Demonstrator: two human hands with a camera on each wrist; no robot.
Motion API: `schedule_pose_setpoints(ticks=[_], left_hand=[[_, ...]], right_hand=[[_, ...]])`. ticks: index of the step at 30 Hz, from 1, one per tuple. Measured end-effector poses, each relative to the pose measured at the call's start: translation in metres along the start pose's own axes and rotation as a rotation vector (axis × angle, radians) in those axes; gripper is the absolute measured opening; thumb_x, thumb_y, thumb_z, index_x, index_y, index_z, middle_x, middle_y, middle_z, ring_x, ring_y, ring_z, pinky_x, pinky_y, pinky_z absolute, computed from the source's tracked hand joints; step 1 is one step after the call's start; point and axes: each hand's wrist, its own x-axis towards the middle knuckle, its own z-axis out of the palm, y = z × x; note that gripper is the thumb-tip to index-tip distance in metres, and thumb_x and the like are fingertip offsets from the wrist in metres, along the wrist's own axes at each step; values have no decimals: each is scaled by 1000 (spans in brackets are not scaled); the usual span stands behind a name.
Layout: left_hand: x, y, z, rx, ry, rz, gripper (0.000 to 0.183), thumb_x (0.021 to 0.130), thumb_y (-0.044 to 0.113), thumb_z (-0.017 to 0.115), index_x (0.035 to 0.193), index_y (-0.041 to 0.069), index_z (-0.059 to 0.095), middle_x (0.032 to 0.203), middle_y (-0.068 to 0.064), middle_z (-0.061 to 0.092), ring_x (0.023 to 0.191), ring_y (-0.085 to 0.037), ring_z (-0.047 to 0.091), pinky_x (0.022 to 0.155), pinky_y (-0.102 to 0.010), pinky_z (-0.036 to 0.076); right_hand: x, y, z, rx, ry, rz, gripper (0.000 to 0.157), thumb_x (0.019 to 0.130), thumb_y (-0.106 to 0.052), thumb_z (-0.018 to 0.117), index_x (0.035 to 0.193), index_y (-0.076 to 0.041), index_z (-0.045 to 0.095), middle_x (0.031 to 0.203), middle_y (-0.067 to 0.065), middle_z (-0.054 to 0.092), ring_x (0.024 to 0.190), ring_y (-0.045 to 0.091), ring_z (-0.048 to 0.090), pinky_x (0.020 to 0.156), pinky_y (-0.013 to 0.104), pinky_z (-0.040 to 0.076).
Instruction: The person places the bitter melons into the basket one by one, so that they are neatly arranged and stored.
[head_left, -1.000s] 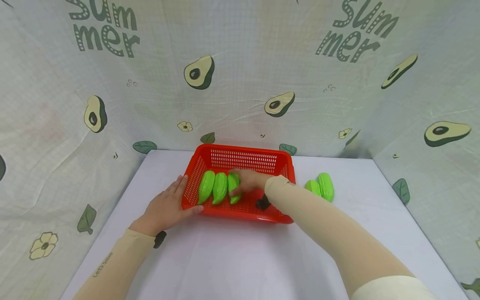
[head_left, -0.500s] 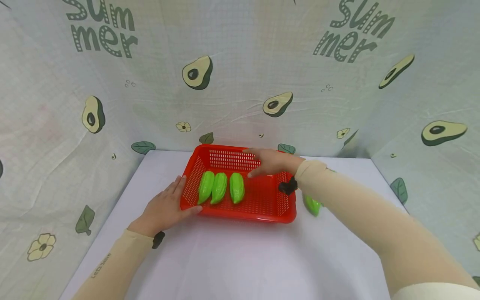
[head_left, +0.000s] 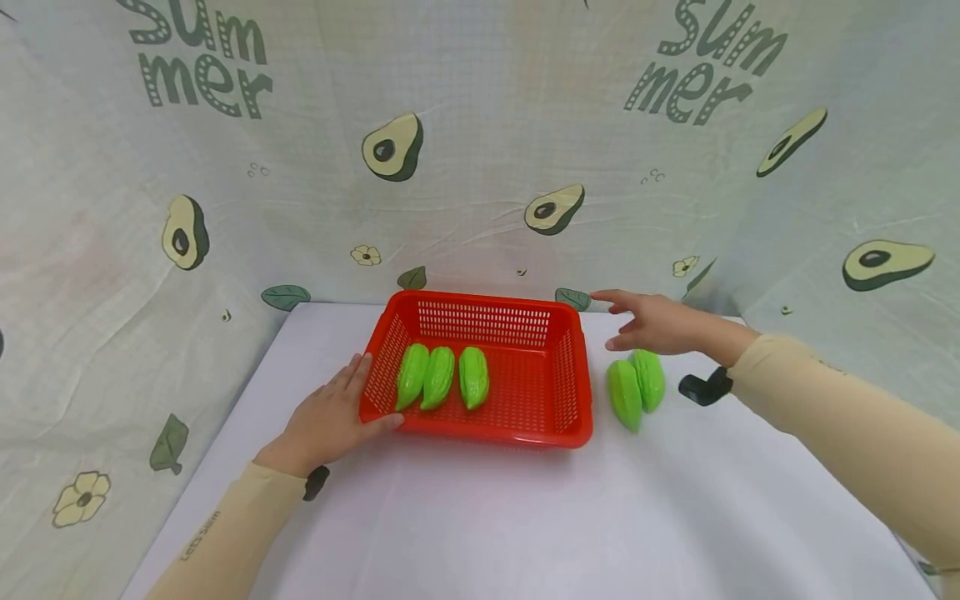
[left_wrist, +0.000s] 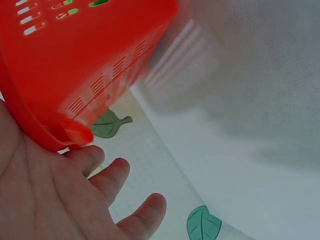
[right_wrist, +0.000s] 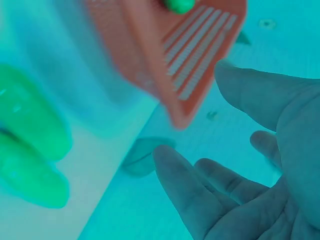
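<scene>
A red plastic basket [head_left: 487, 436] stands on the table with three bright green, ridged, pointed vegetables [head_left: 474, 377] lying side by side in its left half. They look like bitter melons. My left hand [head_left: 330, 422] rests at the basket's left front corner, fingers straight along the side; in the left wrist view the palm lies against the red rim [left_wrist: 30, 122]. To the right of the basket, two more green ridged vegetables [head_left: 625, 396] lie together on the table. Over their far ends hovers my right hand [head_left: 656, 325], empty, with fingers and thumb spread apart, also in the right wrist view.
The white table [head_left: 450, 525] extends in front of the basket and to both sides. Behind it hangs a cloth backdrop [head_left: 465, 150] printed with avocados, leaves and lettering, which also closes off the left and right sides.
My right hand has let go of the third green vegetable in the basket, lifted out and moved right over the loose pair. That vegetable now lies slightly further right. The left hand has stayed put.
</scene>
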Motion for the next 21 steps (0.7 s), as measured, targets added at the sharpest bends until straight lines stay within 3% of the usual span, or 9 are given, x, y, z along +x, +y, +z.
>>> schedule_pose_setpoints(ticks=[11,21], left_hand=[[-1,1,-1,4,-1,-2,119,83,84,43,156,-5,17,158,-28,24,141,-48,29,104,-61,39],[0,0,2,0,-1,-4,116,84,80,49,157,-4,16,159,-28,23,141,-48,29,103,-62,39]], right_hand=[[-43,86,10,-53,40,82,86,93,-33,72,156,-3,22,141,38,43,113,46,61,85,55,54],[-44,108,24,-26,27,115,85,94,-32,70,157,-4,20,141,41,39,113,48,59,88,58,52]])
